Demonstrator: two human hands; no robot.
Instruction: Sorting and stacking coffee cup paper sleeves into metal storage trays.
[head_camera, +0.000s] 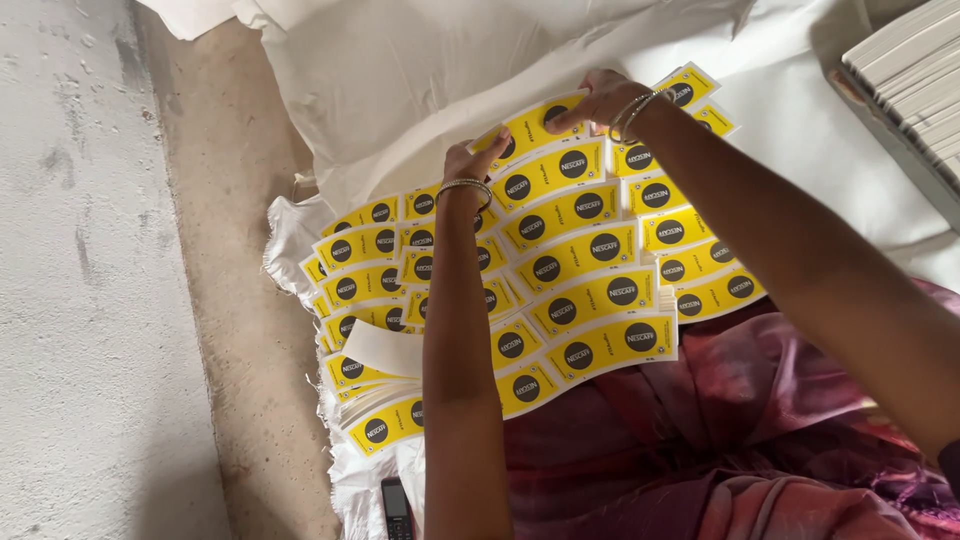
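Head view: both hands, left hand (472, 160) and right hand (598, 98), pinch 1 curved yellow label (530, 128), its long axis tilted up rightward, above overlapping label rows (590, 290) on white sacking (420, 70).

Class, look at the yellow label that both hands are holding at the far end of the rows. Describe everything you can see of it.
The yellow label is a long, slightly curved strip of thin, glossy card or paper with a white edge and dark round marks on it. It lies tilted, its right end higher. The left hand pinches its lower left end; the right hand grips its upper right end. It sits at the top of a row of overlapping matching labels, over a white cloth.
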